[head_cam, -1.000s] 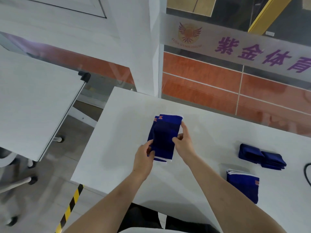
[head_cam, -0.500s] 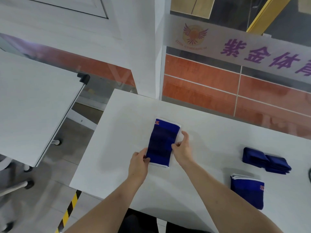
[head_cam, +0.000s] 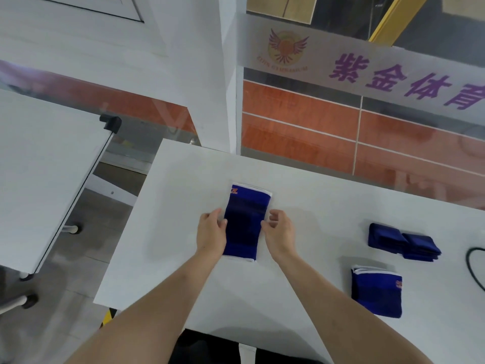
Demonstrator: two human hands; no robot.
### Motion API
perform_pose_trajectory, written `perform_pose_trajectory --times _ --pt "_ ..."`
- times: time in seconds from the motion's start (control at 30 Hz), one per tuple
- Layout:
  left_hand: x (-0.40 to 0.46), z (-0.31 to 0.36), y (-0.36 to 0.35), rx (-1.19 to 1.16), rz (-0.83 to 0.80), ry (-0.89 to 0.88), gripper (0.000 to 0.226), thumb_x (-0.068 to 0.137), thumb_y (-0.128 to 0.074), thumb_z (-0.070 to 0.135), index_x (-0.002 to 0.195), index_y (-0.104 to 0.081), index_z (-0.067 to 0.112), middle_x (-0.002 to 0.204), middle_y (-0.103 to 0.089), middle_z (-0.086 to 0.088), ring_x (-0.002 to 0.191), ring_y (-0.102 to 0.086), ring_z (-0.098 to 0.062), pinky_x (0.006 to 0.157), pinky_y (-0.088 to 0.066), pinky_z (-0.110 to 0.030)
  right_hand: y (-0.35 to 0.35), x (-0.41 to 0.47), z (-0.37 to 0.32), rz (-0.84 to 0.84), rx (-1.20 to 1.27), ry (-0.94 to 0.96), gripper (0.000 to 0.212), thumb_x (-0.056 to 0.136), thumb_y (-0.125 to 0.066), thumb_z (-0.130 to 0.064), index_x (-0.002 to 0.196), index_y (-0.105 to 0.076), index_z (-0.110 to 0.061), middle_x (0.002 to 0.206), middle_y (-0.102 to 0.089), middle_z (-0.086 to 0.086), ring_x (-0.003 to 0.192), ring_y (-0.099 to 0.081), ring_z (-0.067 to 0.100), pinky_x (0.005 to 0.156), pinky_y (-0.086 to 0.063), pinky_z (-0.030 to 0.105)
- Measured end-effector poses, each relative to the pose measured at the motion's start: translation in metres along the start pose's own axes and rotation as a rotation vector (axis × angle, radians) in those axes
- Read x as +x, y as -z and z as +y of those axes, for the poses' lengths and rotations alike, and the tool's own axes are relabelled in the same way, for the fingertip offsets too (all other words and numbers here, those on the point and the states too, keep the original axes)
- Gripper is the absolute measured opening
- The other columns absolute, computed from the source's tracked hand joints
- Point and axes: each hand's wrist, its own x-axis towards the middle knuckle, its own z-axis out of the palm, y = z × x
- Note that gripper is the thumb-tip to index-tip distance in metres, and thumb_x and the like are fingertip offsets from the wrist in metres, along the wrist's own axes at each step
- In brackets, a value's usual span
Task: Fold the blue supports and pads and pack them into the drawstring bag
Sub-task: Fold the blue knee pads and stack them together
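Observation:
A blue support [head_cam: 246, 219] with white edges and an orange logo lies flat on the white table [head_cam: 315, 206], long side pointing away from me. My left hand [head_cam: 211, 232] pinches its left edge at mid-length. My right hand [head_cam: 279, 231] pinches its right edge at the same height, fingers curled. Off to the right lies a folded blue support [head_cam: 376, 294] with white trim. Behind it sits a small pile of dark blue folded pads [head_cam: 402, 241]. No drawstring bag is in view.
A black cable [head_cam: 473, 266] loops at the table's right edge. A second white table [head_cam: 39, 179] on castors stands to the left, with a floor gap between. A glass wall with purple lettering runs behind the table.
The support went from held up and bent to lying flat on the table. Both hands slid to its two side edges at mid-length.

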Motion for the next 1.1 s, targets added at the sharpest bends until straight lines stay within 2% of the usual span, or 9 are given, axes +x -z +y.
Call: perform_pose_trajectory --times 0.1,0.17,0.33,0.47,0.57,0.67,0.8,0.97,1.1 --pt "0.026 0.016 -0.001 -0.087 0.002 0.055 0.04 0.103 -0.054 0.019 0.143 -0.054 0.01 0.132 -0.059 -0.011 0.117 -0.061 -0.026 0.097 -0.045 -0.031 0.003 0.01 -0.006 0.001 0.02 -0.031 0.036 0.099 -0.066 -0.018 0.134 -0.059 -0.014 0.118 -0.064 -0.001 0.095 -0.062 0.011 0.078 -0.046 0.021" --pt "0.036 0.027 -0.002 -0.127 -0.025 0.087 0.041 0.103 -0.054 0.019 0.143 -0.054 0.009 0.136 -0.062 -0.01 0.122 -0.06 -0.026 0.096 -0.043 -0.029 0.002 0.015 -0.011 0.002 0.045 -0.062 0.035 0.099 -0.064 -0.02 0.134 -0.059 -0.015 0.116 -0.064 -0.003 0.099 -0.062 0.015 0.082 -0.046 0.025" --pt "0.049 0.037 -0.008 -0.218 -0.07 0.146 0.041 0.1 -0.058 0.021 0.141 -0.054 0.014 0.13 -0.064 -0.003 0.109 -0.059 -0.018 0.091 -0.043 -0.029 -0.003 0.025 -0.024 -0.002 0.179 -0.137 0.019 0.098 -0.064 -0.018 0.114 -0.057 -0.025 0.112 -0.07 -0.004 0.096 -0.067 0.014 0.069 -0.049 0.022" --pt "0.053 0.031 -0.012 -0.368 -0.117 0.251 0.038 0.096 -0.064 0.029 0.131 -0.058 0.016 0.124 -0.066 0.0 0.109 -0.063 -0.022 0.097 -0.053 -0.042 -0.001 0.024 -0.024 -0.004 0.285 -0.187 0.026 0.099 -0.065 -0.024 0.125 -0.058 -0.022 0.112 -0.071 -0.003 0.096 -0.07 0.014 0.07 -0.054 0.027" --pt "0.044 0.033 -0.015 -0.454 -0.16 0.265 0.025 0.096 -0.065 0.03 0.118 -0.066 0.018 0.116 -0.072 -0.003 0.105 -0.068 -0.024 0.096 -0.056 -0.049 0.003 0.02 -0.024 -0.015 0.3 -0.163 0.028 0.102 -0.062 -0.029 0.128 -0.058 -0.023 0.113 -0.071 -0.004 0.097 -0.07 0.015 0.073 -0.056 0.029" --pt "0.033 0.046 -0.012 -0.497 -0.223 0.221 0.013 0.1 -0.06 0.028 0.105 -0.069 0.021 0.107 -0.074 -0.002 0.103 -0.069 -0.024 0.096 -0.056 -0.05 0.012 0.016 -0.029 -0.017 0.279 -0.095 0.019 0.103 -0.058 -0.028 0.118 -0.067 -0.021 0.105 -0.075 -0.003 0.095 -0.072 0.018 0.073 -0.058 0.03" --pt "0.019 0.07 0.003 -0.558 -0.242 0.097 0.015 0.1 -0.06 0.027 0.108 -0.07 0.019 0.104 -0.076 0.0 0.101 -0.071 -0.024 0.094 -0.057 -0.047 0.035 0.009 -0.049 0.002 0.311 -0.005 0.016 0.104 -0.057 -0.026 0.103 -0.07 -0.016 0.096 -0.076 0.002 0.087 -0.07 0.02 0.071 -0.054 0.031" --pt "-0.003 0.106 0.022 -0.585 -0.202 -0.112 0.01 0.099 -0.062 0.018 0.104 -0.071 0.016 0.097 -0.077 -0.001 0.086 -0.072 -0.014 0.071 -0.057 -0.026 0.068 -0.004 -0.069 0.025 0.384 0.192 0.018 0.103 -0.056 -0.019 0.1 -0.063 -0.002 0.091 -0.071 0.009 0.08 -0.061 0.015 0.075 -0.049 0.033" --pt "-0.019 0.121 0.033 -0.627 -0.17 -0.261 0.01 0.095 -0.064 0.003 0.103 -0.07 0.005 0.096 -0.076 -0.007 0.084 -0.07 -0.009 0.076 -0.054 -0.019 0.096 -0.016 -0.075 -0.016 0.399 0.42 0.01 0.104 -0.055 -0.007 0.107 -0.065 -0.008 0.102 -0.076 0.005 0.094 -0.069 0.015 0.084 -0.053 0.027"
